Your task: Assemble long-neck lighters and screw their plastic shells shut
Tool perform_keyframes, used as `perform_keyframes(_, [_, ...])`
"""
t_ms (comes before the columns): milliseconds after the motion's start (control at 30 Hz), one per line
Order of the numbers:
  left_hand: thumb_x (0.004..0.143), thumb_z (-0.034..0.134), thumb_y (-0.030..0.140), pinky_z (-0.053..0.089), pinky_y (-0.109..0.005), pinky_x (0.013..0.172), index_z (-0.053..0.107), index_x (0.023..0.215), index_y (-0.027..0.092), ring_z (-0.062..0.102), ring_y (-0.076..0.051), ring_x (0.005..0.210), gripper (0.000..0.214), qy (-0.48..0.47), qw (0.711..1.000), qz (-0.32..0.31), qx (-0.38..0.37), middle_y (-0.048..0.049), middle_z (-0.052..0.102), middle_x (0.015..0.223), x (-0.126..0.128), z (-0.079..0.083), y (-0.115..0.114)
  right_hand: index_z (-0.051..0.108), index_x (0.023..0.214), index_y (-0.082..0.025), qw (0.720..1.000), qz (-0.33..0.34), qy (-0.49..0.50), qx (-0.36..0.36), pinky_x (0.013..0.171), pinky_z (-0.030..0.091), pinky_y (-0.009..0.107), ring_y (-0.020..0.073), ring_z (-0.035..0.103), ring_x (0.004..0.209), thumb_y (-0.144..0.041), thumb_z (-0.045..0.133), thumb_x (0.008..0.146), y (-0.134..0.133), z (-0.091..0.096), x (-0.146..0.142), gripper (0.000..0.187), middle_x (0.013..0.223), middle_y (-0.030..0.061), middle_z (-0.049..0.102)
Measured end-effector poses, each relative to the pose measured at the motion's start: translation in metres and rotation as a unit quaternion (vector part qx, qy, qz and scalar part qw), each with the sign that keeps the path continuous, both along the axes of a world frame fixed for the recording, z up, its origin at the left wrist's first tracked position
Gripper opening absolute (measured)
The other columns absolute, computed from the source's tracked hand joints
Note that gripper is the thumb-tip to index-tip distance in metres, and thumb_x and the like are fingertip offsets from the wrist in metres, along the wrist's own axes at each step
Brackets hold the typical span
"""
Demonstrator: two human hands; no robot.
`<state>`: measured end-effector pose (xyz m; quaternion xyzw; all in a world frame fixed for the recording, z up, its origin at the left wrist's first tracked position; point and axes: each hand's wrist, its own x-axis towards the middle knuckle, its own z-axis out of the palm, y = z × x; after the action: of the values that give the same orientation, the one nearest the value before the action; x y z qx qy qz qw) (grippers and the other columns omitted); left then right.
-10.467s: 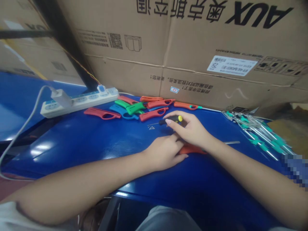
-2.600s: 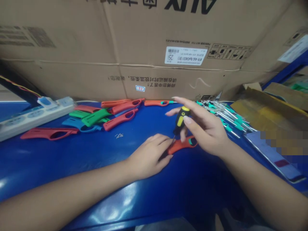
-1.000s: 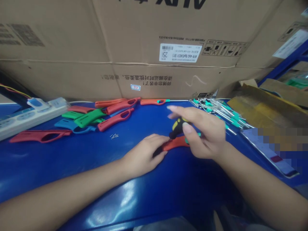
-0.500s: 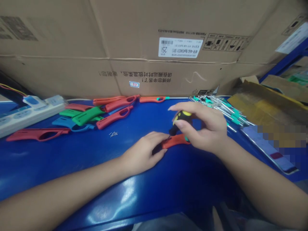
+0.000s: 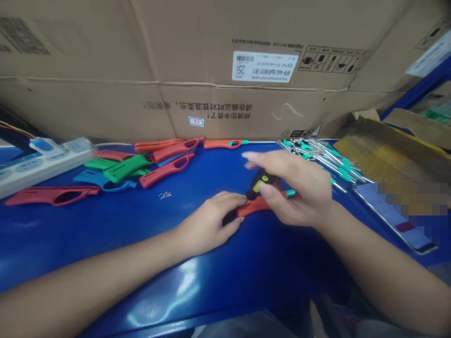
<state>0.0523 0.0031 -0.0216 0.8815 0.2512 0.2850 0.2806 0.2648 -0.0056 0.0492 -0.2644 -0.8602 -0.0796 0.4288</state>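
Observation:
An orange lighter (image 5: 256,206) lies on the blue table, a bit of its green part showing at its right end. My left hand (image 5: 214,218) pinches the lighter's left end between thumb and fingers. Above it my right hand (image 5: 301,185) grips a stubby black-and-yellow screwdriver (image 5: 259,184) by its handle, thumb and fingers around it. The screwdriver leans, its lower end over the lighter by my left fingertips. Whether the tip sits in a screw cannot be made out. My right hand hides part of the lighter.
Lighter shells in red (image 5: 52,195), green (image 5: 128,168) and blue (image 5: 105,180) lie left, near a white power strip (image 5: 42,164). Small screws (image 5: 165,195) rest nearby. An orange lighter (image 5: 221,144), metal rods with green parts (image 5: 324,157) and a phone (image 5: 391,216) lie beyond. Cardboard (image 5: 197,56) stands behind.
My right hand has turned the screwdriver handle a little and shifted slightly, so more of the lighter's green end shows. My left hand still holds the lighter in the same place.

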Motion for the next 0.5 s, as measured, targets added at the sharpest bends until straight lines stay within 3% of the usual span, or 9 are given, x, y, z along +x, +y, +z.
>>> perform_keyframes(100, [0.094, 0.062, 0.016, 0.056, -0.041, 0.1, 0.065, 0.125, 0.015, 0.067, -0.023, 0.113, 0.031, -0.004, 1.0, 0.0, -0.001, -0.011, 0.072, 0.12, -0.0006, -0.0006, 0.0001, 0.056, 0.14, -0.02, 0.993, 0.031, 0.043, -0.102, 0.07, 0.06, 0.03, 0.0171, 0.071, 0.091, -0.019, 0.049, 0.102, -0.0002, 0.0001, -0.002, 0.038, 0.118, 0.0087, 0.073])
perform_keyframes(200, [0.094, 0.062, 0.016, 0.054, -0.043, 0.103, 0.065, 0.126, 0.016, 0.066, -0.024, 0.116, 0.032, -0.005, 1.0, -0.001, -0.003, -0.011, 0.072, 0.123, -0.0011, -0.0017, 0.0008, 0.066, 0.127, -0.025, 0.999, 0.0, 0.045, -0.015, 0.067, 0.059, 0.031, 0.0179, 0.069, 0.078, -0.027, 0.068, 0.095, 0.0015, 0.0001, -0.0014, 0.033, 0.094, 0.0042, 0.075])
perform_keyframes(267, [0.094, 0.062, 0.016, 0.054, -0.043, 0.103, 0.066, 0.125, 0.015, 0.066, -0.024, 0.116, 0.031, -0.006, 1.0, -0.001, -0.004, -0.0113, 0.072, 0.123, -0.0011, -0.0021, 0.0015, 0.066, 0.128, -0.027, 0.999, -0.014, 0.031, 0.027, 0.073, 0.06, 0.034, 0.02, 0.069, 0.081, -0.031, 0.067, 0.096, 0.0022, 0.0007, -0.0006, 0.033, 0.095, 0.0053, 0.075])
perform_keyframes(400, [0.094, 0.063, 0.017, 0.055, -0.043, 0.101, 0.067, 0.123, 0.015, 0.066, -0.024, 0.114, 0.029, -0.005, 1.0, 0.001, -0.006, -0.0111, 0.073, 0.12, -0.0011, -0.0022, 0.0022, 0.056, 0.142, -0.026, 0.991, 0.028, 0.04, -0.126, 0.077, 0.06, 0.034, 0.019, 0.071, 0.093, -0.026, 0.042, 0.106, 0.0008, 0.0028, -0.001, 0.039, 0.119, 0.0086, 0.072])
perform_keyframes(433, [0.094, 0.063, 0.017, 0.055, -0.043, 0.101, 0.067, 0.123, 0.016, 0.066, -0.024, 0.114, 0.03, -0.004, 1.0, 0.002, -0.006, -0.011, 0.073, 0.12, -0.0012, -0.0022, 0.0022, 0.059, 0.139, -0.024, 0.989, 0.033, 0.045, -0.136, 0.075, 0.06, 0.032, 0.0179, 0.071, 0.09, -0.027, 0.045, 0.106, 0.0005, 0.003, -0.0011, 0.036, 0.114, 0.0078, 0.073])
perform_keyframes(500, [0.094, 0.063, 0.016, 0.054, -0.043, 0.102, 0.067, 0.124, 0.016, 0.067, -0.024, 0.114, 0.031, -0.006, 1.0, 0.001, -0.005, -0.0109, 0.073, 0.121, -0.0012, -0.0022, 0.0021, 0.066, 0.125, -0.023, 0.996, 0.017, 0.042, -0.076, 0.072, 0.058, 0.029, 0.0166, 0.069, 0.08, -0.03, 0.062, 0.099, 0.0006, 0.0027, -0.0009, 0.027, 0.095, 0.0045, 0.074])
